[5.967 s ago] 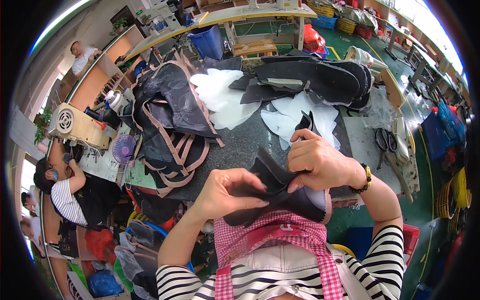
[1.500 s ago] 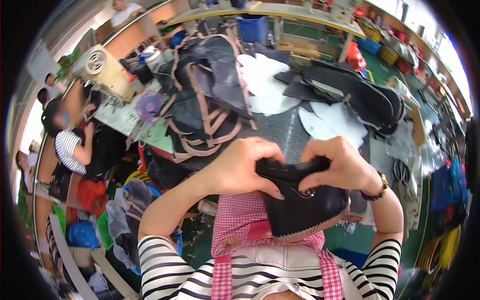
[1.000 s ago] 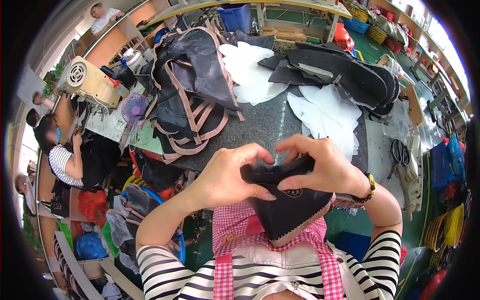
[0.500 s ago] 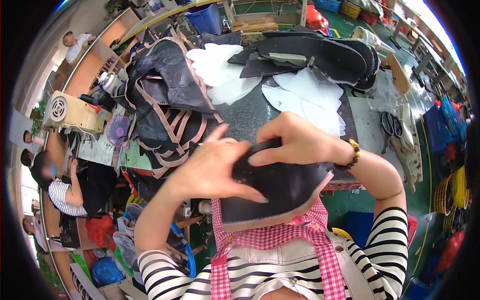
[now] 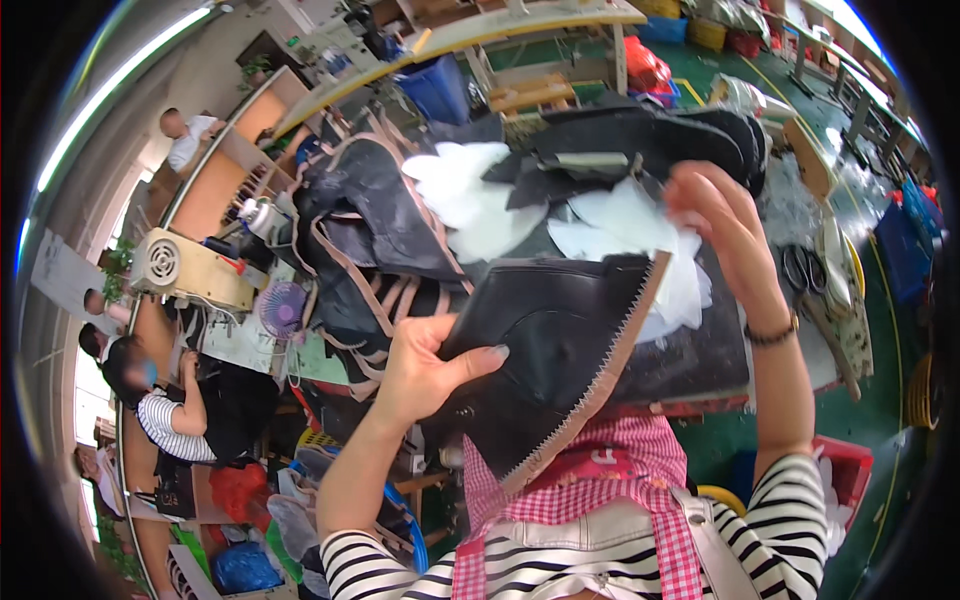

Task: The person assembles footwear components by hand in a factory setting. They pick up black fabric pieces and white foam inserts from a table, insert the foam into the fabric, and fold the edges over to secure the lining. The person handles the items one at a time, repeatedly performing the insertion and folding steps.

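My left hand (image 5: 425,365) grips a black boot upper (image 5: 545,350) by its left side, thumb on top and fingers underneath. A pinkish-tan lining with a zigzag-cut edge runs along the upper's right and lower side. It is held tilted in front of my chest, above the apron. My right hand (image 5: 715,215) is off the upper, raised over the white leaf-shaped sheets (image 5: 600,225) to the right. Its fingers are blurred but look loosely apart, with nothing visible in them. Flat black pieces (image 5: 660,140) lie just beyond it.
A heap of black uppers with tan edges (image 5: 370,220) covers the table's left side, beside more white sheets (image 5: 465,190). Black-handled scissors (image 5: 803,268) lie at the right. A purple fan (image 5: 283,308) and a beige machine (image 5: 190,270) stand left, near a seated co-worker (image 5: 180,420).
My right hand has let go of the upper and moved up and right over the white sheets. The upper, now in my left hand only, has turned, its trimmed edge slanting up to the right.
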Demonstrator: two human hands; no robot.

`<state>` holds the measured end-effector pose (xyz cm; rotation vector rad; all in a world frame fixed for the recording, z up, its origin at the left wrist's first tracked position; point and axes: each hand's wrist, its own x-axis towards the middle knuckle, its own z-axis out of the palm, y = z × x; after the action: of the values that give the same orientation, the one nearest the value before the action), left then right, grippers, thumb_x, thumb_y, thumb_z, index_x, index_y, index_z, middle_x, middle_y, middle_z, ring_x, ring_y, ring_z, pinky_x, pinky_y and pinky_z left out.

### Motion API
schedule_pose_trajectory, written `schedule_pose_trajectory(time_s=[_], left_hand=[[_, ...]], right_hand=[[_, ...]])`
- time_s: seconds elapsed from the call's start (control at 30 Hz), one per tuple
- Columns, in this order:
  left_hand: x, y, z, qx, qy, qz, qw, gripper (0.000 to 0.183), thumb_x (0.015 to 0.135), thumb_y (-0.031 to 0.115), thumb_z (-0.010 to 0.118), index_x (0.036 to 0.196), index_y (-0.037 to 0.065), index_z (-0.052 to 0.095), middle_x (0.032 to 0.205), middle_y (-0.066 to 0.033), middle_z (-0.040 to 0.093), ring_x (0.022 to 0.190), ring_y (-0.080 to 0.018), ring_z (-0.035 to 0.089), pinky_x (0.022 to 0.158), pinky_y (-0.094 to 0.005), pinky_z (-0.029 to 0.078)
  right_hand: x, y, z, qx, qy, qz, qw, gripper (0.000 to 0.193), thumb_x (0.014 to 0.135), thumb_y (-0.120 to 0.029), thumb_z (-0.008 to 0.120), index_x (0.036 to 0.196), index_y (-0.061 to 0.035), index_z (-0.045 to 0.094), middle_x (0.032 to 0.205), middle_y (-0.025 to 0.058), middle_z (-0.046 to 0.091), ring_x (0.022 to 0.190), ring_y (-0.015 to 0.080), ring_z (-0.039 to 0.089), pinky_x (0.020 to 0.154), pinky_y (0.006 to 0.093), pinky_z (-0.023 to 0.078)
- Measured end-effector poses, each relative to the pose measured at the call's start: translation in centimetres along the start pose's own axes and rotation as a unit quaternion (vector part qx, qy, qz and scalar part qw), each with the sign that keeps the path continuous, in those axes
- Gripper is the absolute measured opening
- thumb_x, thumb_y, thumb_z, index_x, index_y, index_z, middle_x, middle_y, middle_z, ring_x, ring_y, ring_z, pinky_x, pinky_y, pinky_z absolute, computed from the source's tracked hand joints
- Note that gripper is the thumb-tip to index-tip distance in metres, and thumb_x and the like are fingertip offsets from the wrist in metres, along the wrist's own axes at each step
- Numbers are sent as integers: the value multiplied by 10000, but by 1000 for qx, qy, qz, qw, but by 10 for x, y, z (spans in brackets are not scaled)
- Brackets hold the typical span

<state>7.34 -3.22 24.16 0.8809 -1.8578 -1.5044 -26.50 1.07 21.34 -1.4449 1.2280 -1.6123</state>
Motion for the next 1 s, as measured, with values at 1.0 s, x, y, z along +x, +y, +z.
schedule_pose_trajectory(time_s=[1.0], left_hand=[[99,38,-5,-320,-168,223,905,393,872,127,690,1239,41,580,1179,-56,648,1103,-167,588,1004,-338,412]], right_hand=[[-39,-113,69,-358,-26,-271,893,265,745,16,648,1008,33,618,906,118,647,787,237,648,675,315,505]])
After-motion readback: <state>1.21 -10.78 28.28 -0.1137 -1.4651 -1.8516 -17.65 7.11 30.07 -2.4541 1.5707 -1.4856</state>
